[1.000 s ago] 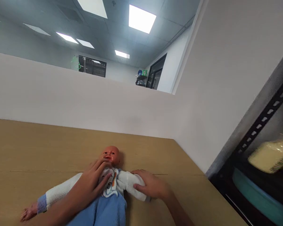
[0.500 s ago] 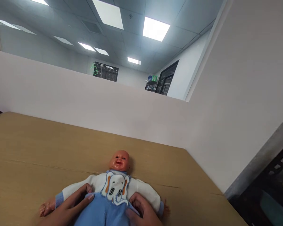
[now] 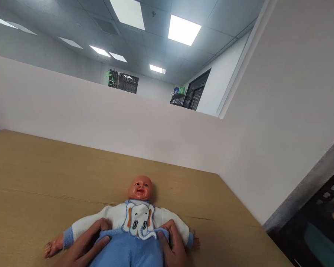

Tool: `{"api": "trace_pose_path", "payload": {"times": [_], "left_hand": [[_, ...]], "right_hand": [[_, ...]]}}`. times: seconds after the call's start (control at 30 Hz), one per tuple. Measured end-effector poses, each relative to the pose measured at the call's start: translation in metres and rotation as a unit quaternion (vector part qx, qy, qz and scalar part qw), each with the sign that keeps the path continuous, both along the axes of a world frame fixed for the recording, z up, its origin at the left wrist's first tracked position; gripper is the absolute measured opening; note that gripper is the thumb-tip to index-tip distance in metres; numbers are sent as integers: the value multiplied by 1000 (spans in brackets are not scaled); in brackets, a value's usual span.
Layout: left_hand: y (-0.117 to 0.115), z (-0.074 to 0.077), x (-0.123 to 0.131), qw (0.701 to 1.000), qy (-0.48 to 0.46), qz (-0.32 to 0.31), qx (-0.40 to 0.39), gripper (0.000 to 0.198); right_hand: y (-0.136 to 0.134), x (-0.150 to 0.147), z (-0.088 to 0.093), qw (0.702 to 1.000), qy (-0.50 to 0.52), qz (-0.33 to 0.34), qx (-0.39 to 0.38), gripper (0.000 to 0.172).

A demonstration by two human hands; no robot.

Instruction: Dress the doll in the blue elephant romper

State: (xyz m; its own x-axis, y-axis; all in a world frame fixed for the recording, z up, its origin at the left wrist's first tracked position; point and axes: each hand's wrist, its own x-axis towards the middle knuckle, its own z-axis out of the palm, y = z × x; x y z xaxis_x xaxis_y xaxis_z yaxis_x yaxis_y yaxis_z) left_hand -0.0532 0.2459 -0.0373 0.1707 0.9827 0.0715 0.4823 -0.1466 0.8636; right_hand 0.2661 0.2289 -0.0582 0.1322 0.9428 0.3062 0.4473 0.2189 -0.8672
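A baby doll [image 3: 140, 188] lies on its back on the brown table [image 3: 58, 167], its arms spread to both sides. It wears a white top with an elephant face [image 3: 139, 220] on the chest and blue pants [image 3: 128, 246]. My left hand [image 3: 90, 241] pinches the waistband of the pants at the left side. At the right side of the waistband, my right hand [image 3: 172, 243] grips the blue cloth between thumb and fingers. The doll's legs are out of view below.
A low pale wall [image 3: 128, 126] runs behind the table and meets a taller wall [image 3: 281, 92] on the right. Dark shelving [image 3: 317, 222] with a few items stands beyond the table's right edge.
My right hand has moved slightly right and up with the waistband, which is now spread wider and straighter across the doll's belly. My left hand still holds its side.
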Motion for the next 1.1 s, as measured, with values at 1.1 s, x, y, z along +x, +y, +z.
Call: {"api": "trace_pose_path", "payload": {"times": [1.1], "left_hand": [[10, 66, 77, 947, 64, -116, 292, 45]], "right_hand": [[-5, 46, 134, 843, -486, -64, 221, 42]]}}
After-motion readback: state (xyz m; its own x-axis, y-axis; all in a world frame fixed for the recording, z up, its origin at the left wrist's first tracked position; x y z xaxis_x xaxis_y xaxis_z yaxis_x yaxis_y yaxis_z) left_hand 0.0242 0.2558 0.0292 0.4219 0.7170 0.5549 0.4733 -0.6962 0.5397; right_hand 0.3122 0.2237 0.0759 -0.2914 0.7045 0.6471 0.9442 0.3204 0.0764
